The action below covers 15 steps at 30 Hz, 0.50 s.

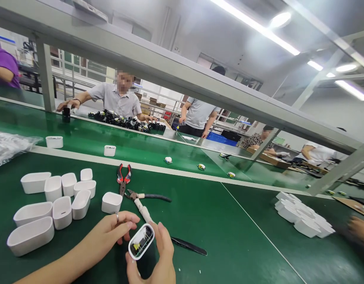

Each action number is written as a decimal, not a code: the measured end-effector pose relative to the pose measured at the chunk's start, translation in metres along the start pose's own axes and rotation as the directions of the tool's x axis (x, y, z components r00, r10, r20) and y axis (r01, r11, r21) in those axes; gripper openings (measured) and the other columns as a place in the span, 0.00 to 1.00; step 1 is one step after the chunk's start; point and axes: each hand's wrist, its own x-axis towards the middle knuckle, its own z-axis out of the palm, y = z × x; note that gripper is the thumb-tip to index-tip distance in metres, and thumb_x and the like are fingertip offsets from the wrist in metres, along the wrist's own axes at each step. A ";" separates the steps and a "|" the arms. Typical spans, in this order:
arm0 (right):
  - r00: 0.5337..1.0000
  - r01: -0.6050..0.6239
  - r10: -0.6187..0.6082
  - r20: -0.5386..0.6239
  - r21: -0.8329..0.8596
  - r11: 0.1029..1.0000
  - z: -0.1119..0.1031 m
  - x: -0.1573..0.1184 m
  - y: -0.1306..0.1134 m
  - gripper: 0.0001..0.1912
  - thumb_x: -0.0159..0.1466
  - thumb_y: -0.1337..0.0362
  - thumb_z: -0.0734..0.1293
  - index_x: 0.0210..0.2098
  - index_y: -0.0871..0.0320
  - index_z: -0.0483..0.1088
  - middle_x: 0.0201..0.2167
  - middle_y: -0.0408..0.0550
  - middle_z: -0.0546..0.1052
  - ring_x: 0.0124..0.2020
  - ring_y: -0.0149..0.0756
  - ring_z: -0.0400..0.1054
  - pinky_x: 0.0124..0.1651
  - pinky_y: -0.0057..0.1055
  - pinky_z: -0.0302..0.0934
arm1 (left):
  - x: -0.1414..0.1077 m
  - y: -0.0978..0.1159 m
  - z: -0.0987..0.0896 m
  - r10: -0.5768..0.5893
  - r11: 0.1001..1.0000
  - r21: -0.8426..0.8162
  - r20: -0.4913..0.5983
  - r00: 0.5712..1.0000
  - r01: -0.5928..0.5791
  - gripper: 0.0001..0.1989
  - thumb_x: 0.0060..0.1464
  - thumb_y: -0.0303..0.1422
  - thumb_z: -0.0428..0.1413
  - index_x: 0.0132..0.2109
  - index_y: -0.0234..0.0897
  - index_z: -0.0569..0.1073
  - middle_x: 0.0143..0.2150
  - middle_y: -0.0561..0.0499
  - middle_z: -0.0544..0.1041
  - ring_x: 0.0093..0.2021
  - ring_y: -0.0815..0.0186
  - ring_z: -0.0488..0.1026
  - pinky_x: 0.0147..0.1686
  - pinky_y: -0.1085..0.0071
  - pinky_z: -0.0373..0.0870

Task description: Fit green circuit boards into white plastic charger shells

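Observation:
In my right hand [162, 260] is a white oval plastic housing [141, 241], gripped between thumb and fingers. Its mouth faces me, and a circuit board with a yellow part shows inside. My left hand [118, 230], with a ring on one finger, is just left of the housing; its fingers are apart and nothing shows in them. Beyond the hands lie red-handled pliers [122, 179] and cutters [145, 209] with one pale, wrapped handle and one dark handle. Black tweezers [189, 245] rest right of my right hand. A white shell [111, 203] stands beyond my left hand.
Several white shells [62, 213] stand at left near a plastic bag [10, 148]. More white shells [303, 215] are grouped at right, near another person's blurred hand [361, 232]. A green conveyor [140, 144] carries small boards [201, 167]. Co-workers sit and stand beyond it.

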 end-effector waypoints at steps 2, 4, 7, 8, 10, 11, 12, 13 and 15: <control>1.000 0.009 -0.009 0.013 -0.029 1.000 -0.001 0.003 0.001 0.28 0.46 0.72 0.59 0.48 0.57 0.53 0.40 0.51 0.70 0.41 0.41 0.65 0.39 0.35 0.63 | -0.002 0.006 -0.001 0.052 0.997 0.060 0.087 0.995 -0.057 0.12 0.44 0.34 0.49 0.33 0.33 0.72 0.27 0.52 0.72 0.29 0.67 0.66 0.30 0.76 0.61; 0.999 0.039 -0.038 0.027 -0.047 0.998 -0.002 0.006 0.003 0.30 0.45 0.74 0.58 0.48 0.57 0.52 0.40 0.51 0.70 0.42 0.42 0.64 0.40 0.36 0.62 | -0.006 0.013 0.000 0.053 0.992 0.107 0.154 0.987 -0.070 0.12 0.44 0.31 0.48 0.33 0.33 0.73 0.28 0.52 0.74 0.32 0.65 0.68 0.32 0.75 0.62; 0.997 0.070 -0.067 0.049 -0.054 0.996 -0.002 0.006 0.003 0.33 0.42 0.76 0.57 0.48 0.57 0.52 0.38 0.52 0.69 0.41 0.42 0.63 0.40 0.37 0.62 | -0.010 0.022 0.003 0.040 0.975 0.209 0.186 0.982 -0.079 0.14 0.44 0.29 0.47 0.35 0.33 0.74 0.28 0.53 0.74 0.33 0.64 0.68 0.31 0.76 0.61; 0.996 0.070 -0.067 0.050 -0.054 0.996 -0.002 0.006 0.003 0.33 0.41 0.77 0.57 0.48 0.56 0.52 0.38 0.52 0.68 0.40 0.42 0.63 0.38 0.37 0.62 | -0.011 0.024 0.003 0.045 0.963 0.254 0.187 0.981 -0.092 0.14 0.44 0.29 0.46 0.34 0.33 0.74 0.27 0.53 0.74 0.32 0.64 0.67 0.30 0.76 0.61; 0.997 0.067 -0.064 0.041 -0.060 0.996 -0.002 0.005 0.001 0.33 0.41 0.77 0.58 0.47 0.55 0.54 0.38 0.52 0.68 0.38 0.42 0.64 0.36 0.36 0.63 | -0.013 0.028 0.003 0.063 0.929 0.350 0.184 0.981 -0.125 0.14 0.44 0.27 0.44 0.32 0.33 0.75 0.26 0.55 0.72 0.30 0.66 0.65 0.29 0.77 0.58; 0.997 0.067 -0.065 0.036 -0.068 0.995 -0.003 0.005 0.000 0.33 0.40 0.77 0.58 0.47 0.54 0.56 0.38 0.51 0.67 0.38 0.42 0.64 0.35 0.35 0.63 | -0.014 0.029 0.003 0.071 0.906 0.399 0.181 0.981 -0.140 0.14 0.44 0.27 0.44 0.30 0.33 0.75 0.24 0.56 0.71 0.29 0.68 0.64 0.28 0.78 0.57; 0.997 0.069 -0.066 0.031 -0.081 0.994 -0.003 0.005 -0.001 0.33 0.40 0.77 0.59 0.47 0.53 0.57 0.37 0.51 0.67 0.37 0.42 0.64 0.34 0.35 0.64 | -0.014 0.030 0.002 0.082 0.881 0.448 0.174 0.981 -0.153 0.14 0.44 0.27 0.44 0.29 0.33 0.74 0.23 0.56 0.70 0.28 0.68 0.63 0.27 0.78 0.56; 0.997 0.070 -0.067 0.031 -0.096 0.993 -0.003 0.005 -0.003 0.33 0.40 0.77 0.59 0.46 0.53 0.58 0.37 0.51 0.67 0.37 0.42 0.64 0.33 0.34 0.64 | -0.015 0.029 0.001 0.092 0.857 0.489 0.168 0.981 -0.164 0.14 0.44 0.27 0.44 0.28 0.33 0.74 0.23 0.56 0.69 0.28 0.69 0.62 0.27 0.79 0.56; 0.997 0.071 -0.067 0.038 -0.118 0.991 -0.004 0.005 -0.005 0.32 0.40 0.77 0.59 0.46 0.52 0.59 0.36 0.51 0.66 0.36 0.42 0.65 0.32 0.33 0.65 | -0.015 0.026 0.000 0.120 0.807 0.562 0.148 0.982 -0.183 0.13 0.44 0.28 0.44 0.27 0.33 0.73 0.21 0.56 0.68 0.26 0.70 0.61 0.26 0.79 0.55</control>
